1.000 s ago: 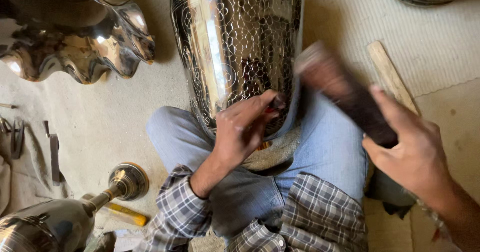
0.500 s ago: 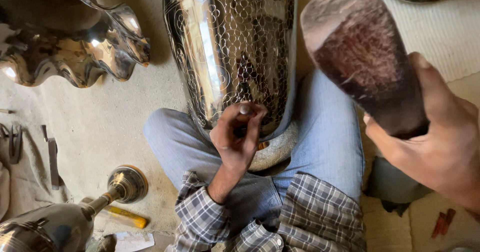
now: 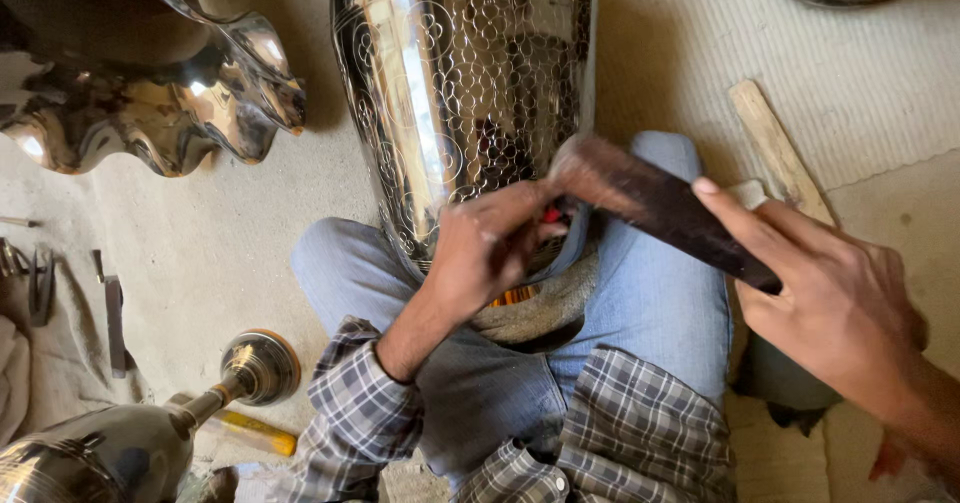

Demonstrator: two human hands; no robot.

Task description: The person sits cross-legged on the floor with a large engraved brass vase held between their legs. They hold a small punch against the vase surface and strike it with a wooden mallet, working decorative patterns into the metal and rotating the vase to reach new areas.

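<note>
A tall shiny metal vase [image 3: 465, 93], engraved with a pattern of small circles, lies across my lap on my blue jeans [image 3: 660, 308]. My left hand [image 3: 490, 248] is closed around a small punch tool held against the vase's lower part; most of the tool is hidden by my fingers. My right hand [image 3: 835, 298] grips a dark wooden mallet [image 3: 650, 203], whose head rests right at the left hand's fingers. A grey cloth pad [image 3: 545, 313] sits under the vase's end.
A wavy-rimmed polished metal bowl [image 3: 150, 93] stands at the upper left. Another metal vessel with a narrow neck [image 3: 130, 438] lies at the lower left beside a yellow-handled tool [image 3: 255, 431]. A wooden stick [image 3: 775, 148] lies on the mat at right. Small tools [image 3: 40, 283] lie at far left.
My right hand has swung the mallet down from its raised position onto the tool in my left hand. The left hand stays on the vase.
</note>
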